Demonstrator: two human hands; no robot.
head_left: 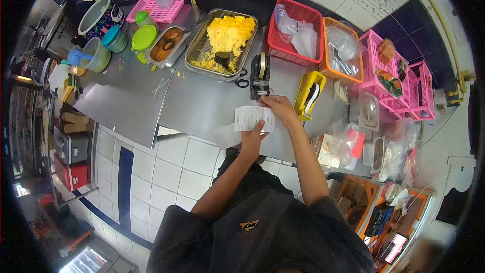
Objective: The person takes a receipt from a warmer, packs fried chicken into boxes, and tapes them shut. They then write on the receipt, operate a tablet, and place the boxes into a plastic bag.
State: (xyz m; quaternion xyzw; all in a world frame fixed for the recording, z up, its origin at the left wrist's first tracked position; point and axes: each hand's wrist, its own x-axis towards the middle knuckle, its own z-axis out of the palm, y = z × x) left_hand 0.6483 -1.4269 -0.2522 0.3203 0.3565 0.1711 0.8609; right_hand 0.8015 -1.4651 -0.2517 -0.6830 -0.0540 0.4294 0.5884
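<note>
My left hand grips a printed paper slip, thumb on its face, over the front edge of the steel counter. A second, plain white sheet hangs below the slip on its left. My right hand is closed in a pinch, fingertips right at the cutting end of a black tape dispenser, on the end of its tape. To the right of that hand stands a yellow tape dispenser with a white roll. Black-handled scissors lie left of the black dispenser.
Behind are a metal tray of yellow crumbly food, a red basket with plastic bags, an orange basket with lids and pink racks. Tubs and a metal pan stand left. Wrapped packets lie at right.
</note>
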